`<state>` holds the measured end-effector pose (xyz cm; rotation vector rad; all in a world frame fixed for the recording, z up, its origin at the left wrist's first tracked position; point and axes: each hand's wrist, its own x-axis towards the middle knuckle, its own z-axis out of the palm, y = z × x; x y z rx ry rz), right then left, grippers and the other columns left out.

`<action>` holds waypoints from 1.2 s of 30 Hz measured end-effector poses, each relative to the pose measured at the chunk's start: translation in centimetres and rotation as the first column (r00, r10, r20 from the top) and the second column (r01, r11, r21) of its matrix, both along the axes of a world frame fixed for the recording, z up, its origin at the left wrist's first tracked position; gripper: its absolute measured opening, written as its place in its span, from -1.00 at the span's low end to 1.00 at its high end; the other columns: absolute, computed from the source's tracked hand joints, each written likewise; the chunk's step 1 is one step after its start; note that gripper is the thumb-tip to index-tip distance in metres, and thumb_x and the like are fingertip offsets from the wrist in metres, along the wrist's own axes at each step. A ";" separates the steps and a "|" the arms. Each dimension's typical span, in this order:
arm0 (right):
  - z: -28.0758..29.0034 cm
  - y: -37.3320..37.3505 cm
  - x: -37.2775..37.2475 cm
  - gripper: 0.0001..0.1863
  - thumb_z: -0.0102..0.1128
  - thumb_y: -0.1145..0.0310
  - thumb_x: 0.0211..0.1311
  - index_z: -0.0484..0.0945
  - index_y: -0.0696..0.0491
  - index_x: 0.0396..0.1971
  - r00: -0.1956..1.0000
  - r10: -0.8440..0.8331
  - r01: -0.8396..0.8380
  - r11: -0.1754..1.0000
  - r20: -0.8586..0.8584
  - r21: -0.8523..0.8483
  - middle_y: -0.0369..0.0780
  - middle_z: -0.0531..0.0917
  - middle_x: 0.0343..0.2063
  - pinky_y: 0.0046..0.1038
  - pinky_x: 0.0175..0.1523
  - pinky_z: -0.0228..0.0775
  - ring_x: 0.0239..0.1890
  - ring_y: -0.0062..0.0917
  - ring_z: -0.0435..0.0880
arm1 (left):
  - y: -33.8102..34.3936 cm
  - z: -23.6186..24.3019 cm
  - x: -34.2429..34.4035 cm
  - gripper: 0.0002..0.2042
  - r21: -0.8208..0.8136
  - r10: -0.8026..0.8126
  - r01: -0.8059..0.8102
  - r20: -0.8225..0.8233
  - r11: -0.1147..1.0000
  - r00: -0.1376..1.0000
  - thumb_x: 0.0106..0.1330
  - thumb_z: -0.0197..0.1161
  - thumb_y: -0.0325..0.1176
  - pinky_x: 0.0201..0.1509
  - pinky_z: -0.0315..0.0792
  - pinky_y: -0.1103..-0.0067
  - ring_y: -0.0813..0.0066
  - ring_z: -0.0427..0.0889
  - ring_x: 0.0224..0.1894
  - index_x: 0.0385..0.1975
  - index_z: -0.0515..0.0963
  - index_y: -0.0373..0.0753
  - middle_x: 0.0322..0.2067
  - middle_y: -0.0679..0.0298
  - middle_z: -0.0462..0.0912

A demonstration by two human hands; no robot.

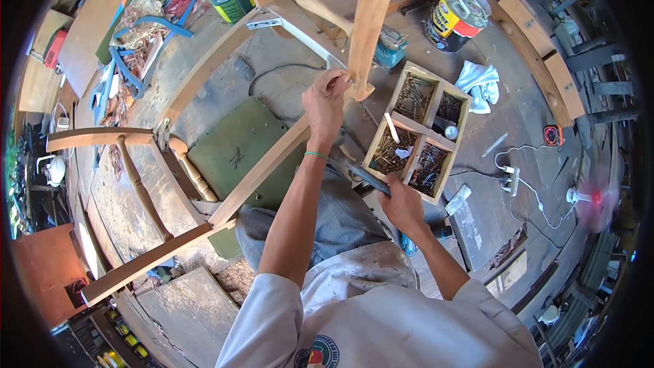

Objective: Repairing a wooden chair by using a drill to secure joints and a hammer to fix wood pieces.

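A wooden chair frame with turned spindles lies tilted across the work area in front of me. My left hand is at the frame's corner joint, beside an upright leg. Its thumb and fingers are pinched together, and whatever they hold is too small to make out. Lower and to the right, my right hand is wrapped around the dark handle of a hammer. The handle points up and left over my lap, and the hammer's head is hard to make out there. Beside the hammer stands a divided wooden box of nails and screws.
A yellow and black can stands behind the box, near a white cloth. A teal power tool sits behind the leg. A green board lies under the frame. Cords run to a power strip at right, near a fan.
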<state>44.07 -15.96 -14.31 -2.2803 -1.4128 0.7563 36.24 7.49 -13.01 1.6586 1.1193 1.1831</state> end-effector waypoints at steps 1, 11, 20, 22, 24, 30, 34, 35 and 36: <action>0.5 -0.7 0.2 -0.65 0.30 0.25 0.15 0.48 0.14 -0.16 0.997 -0.051 0.049 0.998 -0.057 -0.029 -0.01 0.65 -0.48 -0.11 -0.27 0.45 -0.35 -0.04 0.66 | 0.2 -0.4 -0.2 -0.88 0.034 0.041 -0.040 -0.025 0.999 0.999 0.24 0.34 -0.43 -0.30 0.43 0.65 0.69 0.51 -0.45 -0.32 0.66 -0.34 -0.51 0.31 0.67; 3.4 -5.0 1.7 -0.74 0.35 0.29 0.15 0.53 0.12 -0.28 0.900 -0.213 0.271 0.957 -0.380 0.104 -0.28 0.59 -0.56 -0.49 -0.34 0.37 -0.48 -0.65 0.55 | 0.0 0.0 -0.9 -0.91 0.089 -0.038 0.041 -0.031 0.995 0.999 0.25 0.26 -0.44 -0.35 0.44 0.47 0.20 0.58 -0.51 -0.32 0.64 -0.27 -0.48 0.11 0.63; 11.3 4.9 5.4 -0.75 0.21 0.24 0.34 0.52 0.11 -0.16 0.986 0.023 0.028 0.954 -0.167 0.299 -0.17 0.57 -0.55 -0.41 -0.36 0.38 -0.52 -0.47 0.56 | 0.2 -1.5 -1.0 -0.89 0.198 -0.048 0.055 -0.037 0.979 0.998 0.25 0.26 -0.45 -0.28 0.51 0.49 0.29 0.69 -0.39 -0.29 0.66 -0.27 -0.36 0.14 0.71; 12.4 6.6 5.5 -0.73 0.19 0.24 0.36 0.53 0.11 -0.11 0.990 0.089 -0.052 0.949 -0.107 0.310 -0.12 0.60 -0.52 -0.38 -0.34 0.41 -0.49 -0.39 0.61 | 0.0 -1.2 -1.0 -0.91 0.160 -0.058 0.061 -0.024 0.985 0.998 0.20 0.27 -0.48 -0.25 0.50 0.39 0.16 0.65 -0.36 -0.33 0.64 -0.27 -0.41 0.10 0.68; 12.6 8.3 5.3 -0.65 0.19 0.22 0.35 0.53 0.06 0.05 0.980 0.197 -0.160 0.847 -0.020 0.507 -0.02 0.66 -0.37 -0.29 -0.24 0.48 -0.35 -0.17 0.68 | -0.2 -0.6 -1.2 -0.92 0.141 -0.046 0.059 -0.091 0.988 0.995 0.20 0.28 -0.47 -0.25 0.50 0.39 0.14 0.64 -0.36 -0.34 0.64 -0.27 -0.42 0.09 0.67; 13.7 9.4 6.0 -0.53 0.19 0.20 0.33 0.46 -0.16 0.24 0.923 0.272 -0.356 0.872 0.274 0.337 0.00 0.67 -0.18 -0.20 -0.19 0.50 -0.22 -0.05 0.66 | -0.3 -0.9 -1.0 -0.92 0.199 -0.012 0.043 -0.157 0.979 0.988 0.19 0.28 -0.42 -0.20 0.51 0.36 0.10 0.61 -0.34 -0.39 0.64 -0.27 -0.42 0.11 0.65; 13.6 9.7 6.2 -0.53 0.19 0.20 0.33 0.46 -0.21 0.24 0.911 0.264 -0.371 0.859 0.316 0.353 -0.02 0.67 -0.27 -0.20 -0.23 0.48 -0.30 -0.08 0.65 | -0.3 -1.4 -0.7 -0.91 0.284 -0.004 0.026 -0.077 0.959 0.997 0.20 0.26 -0.39 -0.15 0.51 0.34 0.12 0.63 -0.30 -0.39 0.63 -0.26 -0.42 0.15 0.66; 14.0 9.7 5.8 -0.52 0.19 0.21 0.33 0.46 -0.22 0.25 0.907 0.267 -0.379 0.854 0.325 0.357 -0.03 0.66 -0.32 -0.20 -0.26 0.47 -0.35 -0.10 0.64 | -0.3 -1.4 -0.8 -0.91 0.278 -0.002 0.024 -0.078 0.960 0.997 0.20 0.26 -0.39 -0.15 0.51 0.34 0.12 0.63 -0.30 -0.39 0.63 -0.26 -0.42 0.15 0.66; 14.2 9.5 5.5 -0.52 0.19 0.21 0.32 0.46 -0.24 0.25 0.904 0.269 -0.386 0.849 0.334 0.361 -0.05 0.65 -0.37 -0.20 -0.29 0.45 -0.40 -0.12 0.63 | -0.3 -1.5 -0.9 -0.91 0.294 0.009 0.020 -0.099 0.956 0.995 0.20 0.26 -0.40 -0.13 0.52 0.35 0.12 0.63 -0.29 -0.39 0.63 -0.26 -0.41 0.15 0.66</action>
